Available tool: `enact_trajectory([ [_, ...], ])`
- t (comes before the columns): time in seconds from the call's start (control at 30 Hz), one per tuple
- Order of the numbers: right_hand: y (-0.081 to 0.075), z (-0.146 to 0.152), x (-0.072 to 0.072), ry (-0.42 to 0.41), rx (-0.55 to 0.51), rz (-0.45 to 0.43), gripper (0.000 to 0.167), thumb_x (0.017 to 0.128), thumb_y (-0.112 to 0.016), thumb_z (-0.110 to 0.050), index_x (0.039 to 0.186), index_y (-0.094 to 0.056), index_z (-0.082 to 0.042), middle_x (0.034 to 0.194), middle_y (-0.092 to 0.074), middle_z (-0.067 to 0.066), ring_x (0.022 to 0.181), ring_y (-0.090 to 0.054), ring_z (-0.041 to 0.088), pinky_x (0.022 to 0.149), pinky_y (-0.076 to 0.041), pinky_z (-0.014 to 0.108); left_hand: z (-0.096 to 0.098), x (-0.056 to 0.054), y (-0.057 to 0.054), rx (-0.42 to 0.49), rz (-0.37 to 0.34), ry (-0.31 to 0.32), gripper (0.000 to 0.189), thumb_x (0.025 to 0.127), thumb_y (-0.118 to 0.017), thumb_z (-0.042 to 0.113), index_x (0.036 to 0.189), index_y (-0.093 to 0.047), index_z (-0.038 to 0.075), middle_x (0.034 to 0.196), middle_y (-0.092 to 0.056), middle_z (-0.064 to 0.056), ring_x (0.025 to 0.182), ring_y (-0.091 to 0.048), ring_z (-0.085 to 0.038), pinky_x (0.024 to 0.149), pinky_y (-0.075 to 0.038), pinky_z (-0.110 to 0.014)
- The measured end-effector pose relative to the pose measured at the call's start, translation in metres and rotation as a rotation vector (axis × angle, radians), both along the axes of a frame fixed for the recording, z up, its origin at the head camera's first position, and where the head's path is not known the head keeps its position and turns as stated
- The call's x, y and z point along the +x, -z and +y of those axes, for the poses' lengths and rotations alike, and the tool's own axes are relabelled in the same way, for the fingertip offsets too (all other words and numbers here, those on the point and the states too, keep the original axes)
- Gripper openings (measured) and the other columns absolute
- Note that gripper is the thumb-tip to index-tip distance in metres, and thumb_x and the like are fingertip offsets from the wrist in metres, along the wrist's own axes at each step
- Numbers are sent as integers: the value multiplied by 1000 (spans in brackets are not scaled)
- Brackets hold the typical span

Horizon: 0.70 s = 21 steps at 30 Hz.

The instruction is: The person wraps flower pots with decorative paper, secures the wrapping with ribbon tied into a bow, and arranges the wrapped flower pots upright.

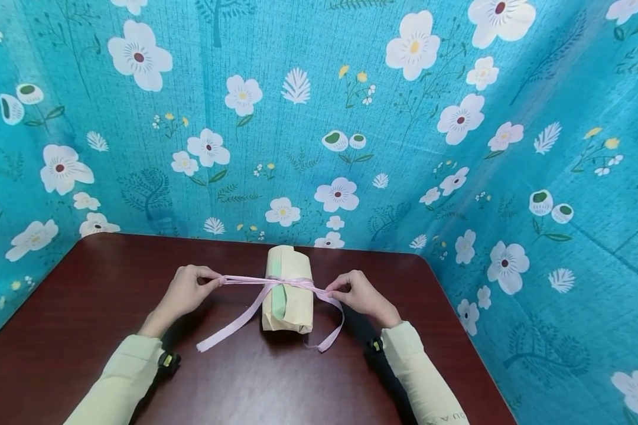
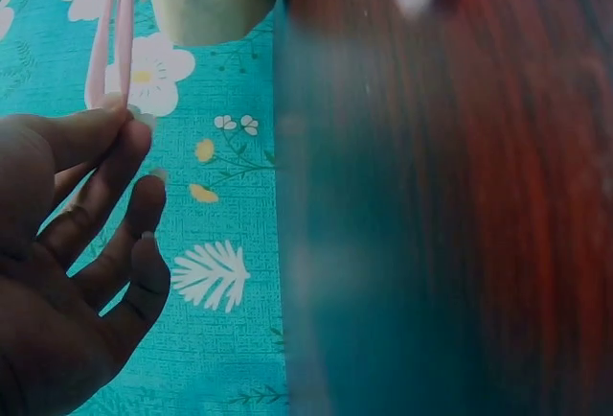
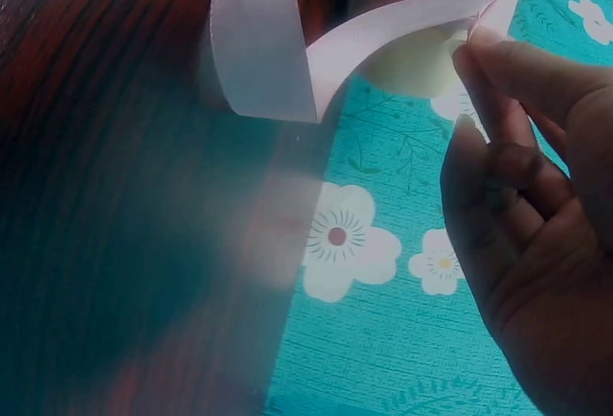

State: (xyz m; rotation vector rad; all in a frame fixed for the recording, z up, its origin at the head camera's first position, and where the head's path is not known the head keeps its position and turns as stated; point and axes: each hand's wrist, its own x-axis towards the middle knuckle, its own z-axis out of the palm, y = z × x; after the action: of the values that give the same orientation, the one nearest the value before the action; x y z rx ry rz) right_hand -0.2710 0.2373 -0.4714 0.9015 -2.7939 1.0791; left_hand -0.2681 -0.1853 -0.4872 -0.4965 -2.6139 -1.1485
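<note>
A parcel point(image 1: 298, 307) wrapped in tan paper, with a green strip showing along its front, lies on the table. Pink ribbon point(image 1: 250, 280) runs around its middle and is gathered there. My left hand point(image 1: 188, 289) pinches a ribbon loop between thumb and forefinger, pulled out to the left; in the left wrist view two strands of the ribbon point(image 2: 123, 33) meet at the fingertips. On the other side my right hand point(image 1: 363, 295) pinches the ribbon close beside the parcel. One loose tail point(image 1: 234, 326) slants down left; another tail point(image 3: 259, 42) hangs below the right hand.
The dark reddish-brown table point(image 1: 244, 383) has a glossy wood surface. Behind it and along the right hangs a turquoise curtain point(image 1: 298, 153) with white flowers. A dark band with a small device point(image 1: 168, 360) sits at the left wrist, and a similar one point(image 1: 375, 345) at the right.
</note>
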Motion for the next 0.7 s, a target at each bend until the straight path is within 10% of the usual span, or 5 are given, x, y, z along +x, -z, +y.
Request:
enact_trajectory([
  [0.33,0,2,-4,-20,12,-24,17,88,-75,1,93,-83,-12,88,-78,1,70,-58,6,60,-51,24,-5,-1,3,-46,-92,12,8,88,-80,15,94,-83,10,89,-77,-7,69,-55,-16,56,-46,-29],
  [0.53,-6,-2,-2,-4,0,-108,11,90,-76,-5,96,-82,-12,87,-77,0,67,-58,8,59,-51,23,-2,-7,1,2,-214,228,7,91,-76,13,95,-79,8,88,-75,-2,78,-61,-17,68,-51,-28],
  [0.7,-6,-10,1,13,-36,-239,19,99,-68,-21,100,-79,-6,89,-76,12,69,-66,24,64,-59,33,16,-4,-8,-3,-302,367,47,88,-81,31,120,-70,-1,112,-73,-13,99,-69,-25,83,-58,-37],
])
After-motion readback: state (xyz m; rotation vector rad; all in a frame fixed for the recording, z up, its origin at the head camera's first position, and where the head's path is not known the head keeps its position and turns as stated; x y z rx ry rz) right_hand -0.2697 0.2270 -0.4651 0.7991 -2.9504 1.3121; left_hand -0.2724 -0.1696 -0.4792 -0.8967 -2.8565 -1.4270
